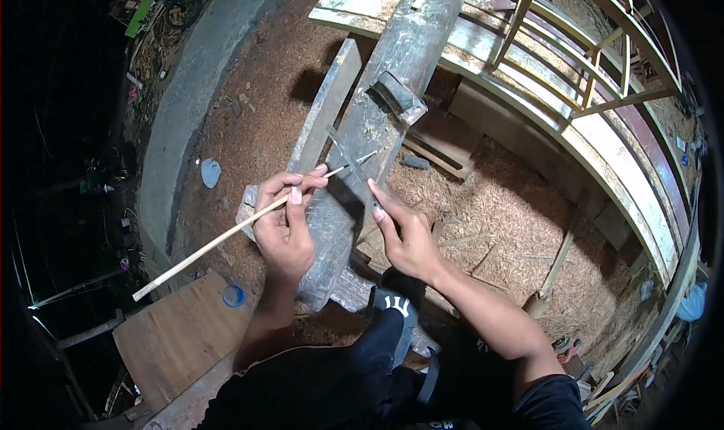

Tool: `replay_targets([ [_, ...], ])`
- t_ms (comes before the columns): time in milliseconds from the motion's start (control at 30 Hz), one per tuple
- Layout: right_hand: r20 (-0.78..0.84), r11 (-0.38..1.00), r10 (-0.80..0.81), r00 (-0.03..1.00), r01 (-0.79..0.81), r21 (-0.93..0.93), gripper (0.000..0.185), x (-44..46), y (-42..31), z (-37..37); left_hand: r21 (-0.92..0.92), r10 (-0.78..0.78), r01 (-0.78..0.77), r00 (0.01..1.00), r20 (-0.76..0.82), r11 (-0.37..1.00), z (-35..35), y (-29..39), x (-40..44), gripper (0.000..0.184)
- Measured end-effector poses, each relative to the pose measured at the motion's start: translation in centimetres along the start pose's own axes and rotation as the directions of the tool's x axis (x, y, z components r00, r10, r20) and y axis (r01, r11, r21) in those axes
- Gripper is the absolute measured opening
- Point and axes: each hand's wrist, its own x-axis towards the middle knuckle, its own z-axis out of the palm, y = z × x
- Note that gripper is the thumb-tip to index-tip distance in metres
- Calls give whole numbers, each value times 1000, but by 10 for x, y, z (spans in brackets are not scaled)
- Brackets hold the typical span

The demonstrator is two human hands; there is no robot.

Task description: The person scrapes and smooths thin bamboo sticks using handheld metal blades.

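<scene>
My left hand (285, 222) is closed around a thin, pale wooden stick (215, 243), which slants from the lower left up towards the bench. In my right hand (407, 238) is a knife with a long, narrow metal blade (345, 149), its handle mostly hidden by my fingers. The blade crosses the stick near its upper, thinner end; whether they touch I cannot tell. Both are over a worn grey plank bench (407, 49). A dark curved block, like a small hand plane (397, 96), rests on the bench beyond my hands, with pale shavings beside it.
A slatted wooden frame (596, 75) stands on long pale boards (483, 64) at the upper right. Shavings cover the ground (498, 204). At lower left, a blue tape roll (234, 296) lies on a plywood sheet (177, 332). A concrete strip (177, 121) runs along the left.
</scene>
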Motion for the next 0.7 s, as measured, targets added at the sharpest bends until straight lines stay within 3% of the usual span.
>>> replay_targets([
  [100,28,973,230,973,-231,27,44,10,6,-6,14,-17,17,1000,-11,1000,-3,1,1,18],
  [200,27,967,256,966,-256,3,44,11,8,-6,3,-9,9,1000,4,1000,-3,-3,0,18],
  [267,-32,997,-51,998,49,-54,44,3,15,0,9,-2,2,1000,1,1000,-2,0,1,19],
  [300,34,974,225,974,-226,29,44,7,5,-9,26,-25,25,1000,-6,999,-2,3,2,18],
  [367,15,980,196,980,-196,-14,44,9,12,-10,11,-2,1,1000,8,1000,1,4,4,18],
  [433,-4,999,-1,1000,1,-33,43,6,6,-8,6,4,-4,999,35,1000,1,4,4,18],
  [567,60,976,219,974,-219,1,44,3,20,-4,44,3,-4,1000,30,999,-6,-2,4,13],
  [633,-53,989,78,996,-84,-119,45,8,22,-6,72,-8,6,1000,26,997,-5,-1,4,11],
  [700,-7,996,66,998,-67,-65,45,-1,2,-5,83,-10,7,999,35,997,-4,1,4,12],
])
